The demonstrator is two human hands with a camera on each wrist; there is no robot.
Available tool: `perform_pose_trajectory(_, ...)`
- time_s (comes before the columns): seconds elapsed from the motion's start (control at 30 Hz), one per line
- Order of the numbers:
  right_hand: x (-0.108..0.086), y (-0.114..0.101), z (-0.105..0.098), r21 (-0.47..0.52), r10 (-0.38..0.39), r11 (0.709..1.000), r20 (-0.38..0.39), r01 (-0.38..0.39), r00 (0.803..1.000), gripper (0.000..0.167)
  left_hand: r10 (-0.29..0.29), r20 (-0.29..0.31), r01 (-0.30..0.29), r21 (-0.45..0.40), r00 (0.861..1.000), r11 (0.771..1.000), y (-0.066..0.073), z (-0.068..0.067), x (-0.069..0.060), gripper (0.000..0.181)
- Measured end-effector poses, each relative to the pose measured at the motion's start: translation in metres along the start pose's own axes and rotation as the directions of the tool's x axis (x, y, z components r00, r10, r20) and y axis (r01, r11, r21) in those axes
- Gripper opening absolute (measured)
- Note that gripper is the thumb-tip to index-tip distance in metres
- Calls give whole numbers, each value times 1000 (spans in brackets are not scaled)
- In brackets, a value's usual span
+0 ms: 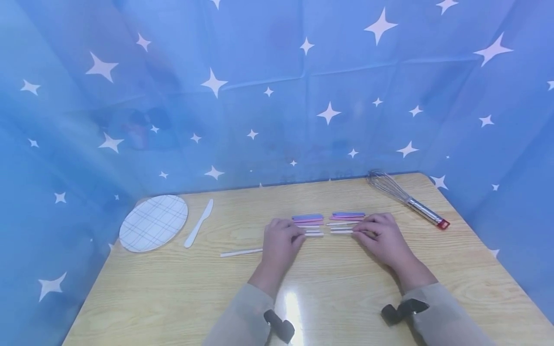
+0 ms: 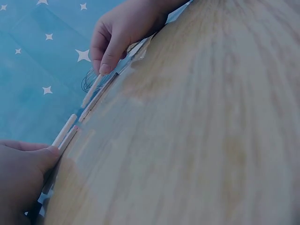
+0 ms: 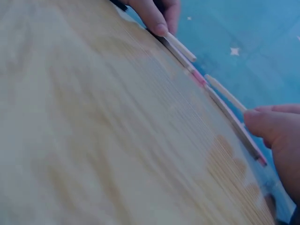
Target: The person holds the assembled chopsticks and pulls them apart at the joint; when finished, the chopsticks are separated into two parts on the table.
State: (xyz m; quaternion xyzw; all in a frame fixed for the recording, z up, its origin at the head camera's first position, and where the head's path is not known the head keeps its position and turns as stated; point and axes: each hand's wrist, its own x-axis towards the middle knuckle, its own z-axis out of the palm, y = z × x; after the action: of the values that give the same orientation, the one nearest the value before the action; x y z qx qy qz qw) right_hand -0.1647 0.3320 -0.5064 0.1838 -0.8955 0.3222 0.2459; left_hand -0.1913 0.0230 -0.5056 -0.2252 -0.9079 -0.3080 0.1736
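Two columns of thin sticks lie side by side on the table, with blue sticks (image 1: 348,214) and pink sticks (image 1: 309,222) at the far end and white ones nearer. My left hand (image 1: 279,242) pinches a white stick (image 2: 64,130) at the left column, thumb against the fingers. At the right column, my right hand (image 1: 383,239) pinches another white stick (image 3: 225,92) by its outer end. The inner ends of both held sticks point towards each other with a gap between. A longer white stick (image 1: 241,252) lies left of my left hand, which hides its right end.
A round plate (image 1: 153,223) with a checked pattern lies at the table's far left, beside a white knife (image 1: 199,223). A wire whisk (image 1: 407,198) lies far right. Blue star-patterned cloth (image 1: 259,96) hangs behind the wooden table (image 1: 173,298).
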Motion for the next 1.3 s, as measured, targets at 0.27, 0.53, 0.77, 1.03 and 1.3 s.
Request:
perform_pose_trajectory(0.27, -1, 5, -5, 7, -21, 1000, 10, 21, 1000, 19, 10, -21, -10, 14, 1000, 1000, -1, 2, -1, 11)
perform_pose_trajectory(0.53, -2, 6, -3, -8, -10, 1000, 14, 10, 1000, 20, -16, 0, 16, 10, 1000, 1000, -1, 1, -1, 11)
perform_pose_trajectory(0.77, -2, 4, -1, -4, 72, 997, 44, -71, 996, 15, 23, -50, -22, 20, 999, 1000, -2, 2, -1, 11)
perform_pose_trajectory(1.03, -4, 1, 1, -23, 108, 994, 38, -107, 993, 16, 62, -108, -60, 23, 992, 998, -3, 3, -5, 5)
perform_pose_trajectory(1.3, 2, -7, 1, -123, 131, 983, -48, -136, 990, 7, 76, -182, -75, 14, 980, 997, -2, 0, -5, 4)
